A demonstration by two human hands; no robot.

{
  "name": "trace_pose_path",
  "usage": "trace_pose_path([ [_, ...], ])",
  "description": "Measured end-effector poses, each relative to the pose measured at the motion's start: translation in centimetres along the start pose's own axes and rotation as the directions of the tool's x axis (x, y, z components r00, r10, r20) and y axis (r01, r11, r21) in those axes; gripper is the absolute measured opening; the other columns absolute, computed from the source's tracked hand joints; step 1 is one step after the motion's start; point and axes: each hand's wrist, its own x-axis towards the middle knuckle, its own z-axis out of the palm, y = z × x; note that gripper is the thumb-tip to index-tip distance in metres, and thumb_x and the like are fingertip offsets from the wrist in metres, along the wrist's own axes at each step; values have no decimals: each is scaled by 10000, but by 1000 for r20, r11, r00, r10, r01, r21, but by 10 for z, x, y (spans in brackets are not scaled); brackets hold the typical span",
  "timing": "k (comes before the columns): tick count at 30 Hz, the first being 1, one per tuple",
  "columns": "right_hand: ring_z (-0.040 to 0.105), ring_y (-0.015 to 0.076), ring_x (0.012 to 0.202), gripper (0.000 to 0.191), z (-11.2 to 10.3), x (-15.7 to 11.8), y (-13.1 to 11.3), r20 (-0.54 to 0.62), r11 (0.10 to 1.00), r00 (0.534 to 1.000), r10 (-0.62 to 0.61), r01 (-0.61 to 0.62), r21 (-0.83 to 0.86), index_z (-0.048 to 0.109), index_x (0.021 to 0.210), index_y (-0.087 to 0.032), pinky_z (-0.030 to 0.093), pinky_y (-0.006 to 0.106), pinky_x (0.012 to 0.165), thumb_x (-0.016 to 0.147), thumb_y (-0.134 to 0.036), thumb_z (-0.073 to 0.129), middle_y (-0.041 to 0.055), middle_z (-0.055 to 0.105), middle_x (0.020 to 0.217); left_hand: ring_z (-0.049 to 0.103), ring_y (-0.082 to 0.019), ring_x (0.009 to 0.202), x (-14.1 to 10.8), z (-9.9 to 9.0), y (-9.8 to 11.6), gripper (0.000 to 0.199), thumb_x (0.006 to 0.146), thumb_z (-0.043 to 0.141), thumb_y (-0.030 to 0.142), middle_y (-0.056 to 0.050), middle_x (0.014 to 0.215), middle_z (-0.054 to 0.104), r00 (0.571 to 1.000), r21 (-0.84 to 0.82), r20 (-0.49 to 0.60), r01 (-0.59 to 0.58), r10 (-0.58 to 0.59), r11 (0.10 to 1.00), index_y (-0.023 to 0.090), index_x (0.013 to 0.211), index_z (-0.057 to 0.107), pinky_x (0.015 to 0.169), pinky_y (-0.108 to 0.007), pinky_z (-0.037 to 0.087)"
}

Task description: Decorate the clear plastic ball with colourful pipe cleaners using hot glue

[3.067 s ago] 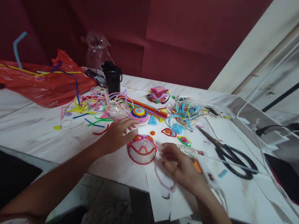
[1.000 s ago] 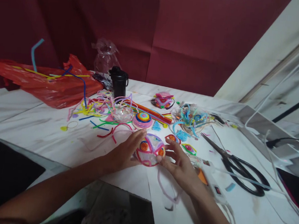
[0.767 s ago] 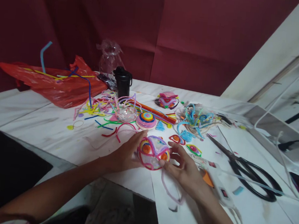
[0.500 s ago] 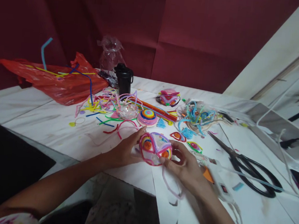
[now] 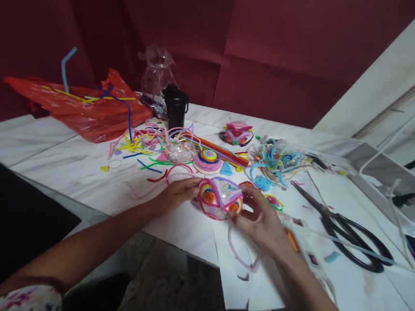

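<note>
A rounded clear piece [image 5: 220,198] with pink and lilac outlines and two orange-centred eye shapes is held up over the table's front edge. My left hand [image 5: 177,195] grips its left side, the fingertips partly behind it. On its right side my right hand [image 5: 258,218] closes with thumb and fingers. Just behind lie a domed piece with coloured rings [image 5: 207,161] and a clear dome [image 5: 180,150] with pink strips. A green-edged eye shape [image 5: 274,202] rests beyond my right hand. A pale purple strip [image 5: 237,256] curves over white paper [image 5: 230,286] below.
Large black-handled scissors [image 5: 349,235] lie at the right beside a white power strip [image 5: 308,246]. A black bottle [image 5: 176,107], a red plastic bag [image 5: 94,119] and a finished-looking pink face piece [image 5: 237,134] stand behind. Blue strips [image 5: 280,159] are heaped at the back right.
The held piece has risen slightly and shifted a little right in view, with both hands still on it. The whole view has shifted slightly.
</note>
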Motion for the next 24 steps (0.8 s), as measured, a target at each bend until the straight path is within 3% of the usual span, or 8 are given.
trace_pose_path([
  [5,575,273,1056,451,-1,3,2,37,1000,999,-15,15,9,509,1114,-295,583,385,767,711,-286,711,70,525,1184,651,-305,1059,2,0,-1,493,827,613,519,-133,1202,670,998,-39,-38,41,-42,998,159,1162,638,870,-431,556],
  [12,583,255,1053,471,0,3,8,30,999,999,-38,39,-29,507,1134,-270,579,363,785,704,-272,698,71,525,1170,666,-273,979,1,2,0,427,799,663,491,-109,1084,710,995,-76,-69,71,-76,995,156,1063,671,875,-414,534],
  [24,570,255,1090,485,7,3,4,37,998,998,-56,57,-21,518,1135,-267,571,358,802,682,-201,677,62,545,1157,659,-209,801,5,-2,-5,477,715,728,520,-64,900,707,991,-171,-48,117,-127,978,148,1007,670,728,-333,545],
])
